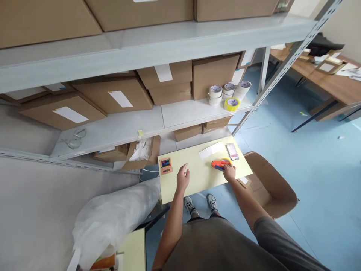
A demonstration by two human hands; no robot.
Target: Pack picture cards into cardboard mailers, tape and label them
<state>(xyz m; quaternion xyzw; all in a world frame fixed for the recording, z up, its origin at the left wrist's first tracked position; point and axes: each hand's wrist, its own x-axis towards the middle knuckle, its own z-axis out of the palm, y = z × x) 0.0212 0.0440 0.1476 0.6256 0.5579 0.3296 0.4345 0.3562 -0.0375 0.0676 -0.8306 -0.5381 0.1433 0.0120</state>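
Note:
My right hand [229, 172] grips an orange and blue tape dispenser [217, 164] with a yellow roll on it, at the right part of the pale yellow table [197, 181]. My left hand [183, 178] is over the middle of the table, thumb and fingers apart, holding nothing. Left of it lies a small orange packet [166, 166] with a dark, colourful picture. Beyond the dispenser lie a white strip of paper [211, 149] and a pinkish, blurred card-like item [232, 151].
A grey rack [126, 122] ahead bears cardboard boxes [169, 81], white tape rolls [216, 92] and a yellow tape roll [231, 104]. An open carton [278, 184] stands on the floor at right. A stuffed white plastic bag [113, 214] lies at left.

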